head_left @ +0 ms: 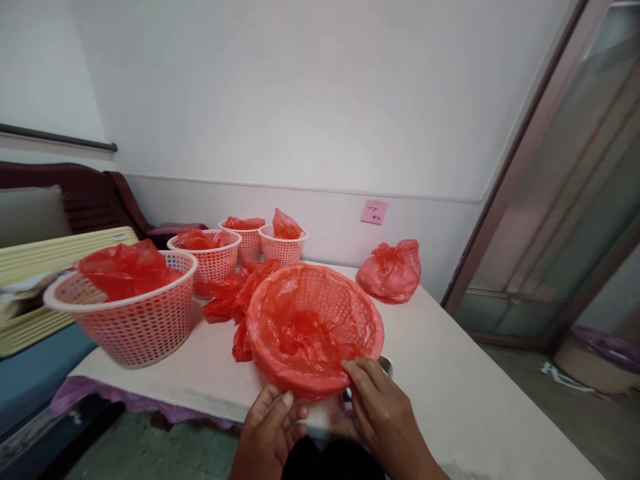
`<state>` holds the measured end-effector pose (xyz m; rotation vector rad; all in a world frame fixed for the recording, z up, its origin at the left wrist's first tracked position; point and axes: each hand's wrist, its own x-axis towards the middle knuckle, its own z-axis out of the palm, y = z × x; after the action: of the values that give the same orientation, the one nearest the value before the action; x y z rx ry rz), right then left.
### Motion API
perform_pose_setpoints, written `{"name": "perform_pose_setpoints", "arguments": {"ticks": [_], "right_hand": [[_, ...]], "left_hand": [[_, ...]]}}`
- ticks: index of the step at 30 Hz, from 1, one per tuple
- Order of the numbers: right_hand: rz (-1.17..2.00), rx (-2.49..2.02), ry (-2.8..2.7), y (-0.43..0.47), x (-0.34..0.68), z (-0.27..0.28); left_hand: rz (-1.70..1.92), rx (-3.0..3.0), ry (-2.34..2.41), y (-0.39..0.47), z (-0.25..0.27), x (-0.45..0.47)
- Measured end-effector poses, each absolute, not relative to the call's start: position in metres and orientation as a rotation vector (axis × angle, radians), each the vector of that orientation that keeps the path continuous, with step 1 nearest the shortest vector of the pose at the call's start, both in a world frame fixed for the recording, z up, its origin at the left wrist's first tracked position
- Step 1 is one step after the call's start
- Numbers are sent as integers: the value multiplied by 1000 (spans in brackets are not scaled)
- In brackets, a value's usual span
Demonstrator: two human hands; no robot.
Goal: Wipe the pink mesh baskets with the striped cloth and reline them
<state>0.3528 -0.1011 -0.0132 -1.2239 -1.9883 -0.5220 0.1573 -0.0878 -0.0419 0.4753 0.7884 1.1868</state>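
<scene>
A round plastic basket [316,333] sits near the table's front edge, tilted toward me. A thin red plastic bag lines it and is folded over its rim. My right hand [383,407] grips the near right rim, fingers over the bag and thumb below. Just under the near rim is my left hand [273,427], palm turned inward, fingers loosely bent and apart, fingertips close to the bag's edge. Loose red plastic bags [237,293] lie crumpled left of the basket. Part of a small round object [386,366] shows behind my right hand.
Pink perforated baskets [140,327] with red bags in them stand at left and back. A bulging red bag [390,275] rests at the back right. A pink note [374,212] is on the wall. Yellow trays [30,333] are at far left.
</scene>
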Motion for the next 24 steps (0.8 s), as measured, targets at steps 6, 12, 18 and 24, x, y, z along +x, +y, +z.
{"name": "perform_pose_setpoints", "arguments": {"ticks": [6,12,18,24], "right_hand": [[-504,-1220,-1999,-103,349,-14],[-499,-1228,-2020,-109,348,-17],[-520,-1210,-2021,-109,348,-14],[-526,-1232,-2021,-106,352,-18]], "left_hand": [[1185,467,723,-88,-38,170],[1240,447,774,-88,-45,173],[1176,491,801,-82,-55,164],[1187,469,879,-80,-67,139]]}}
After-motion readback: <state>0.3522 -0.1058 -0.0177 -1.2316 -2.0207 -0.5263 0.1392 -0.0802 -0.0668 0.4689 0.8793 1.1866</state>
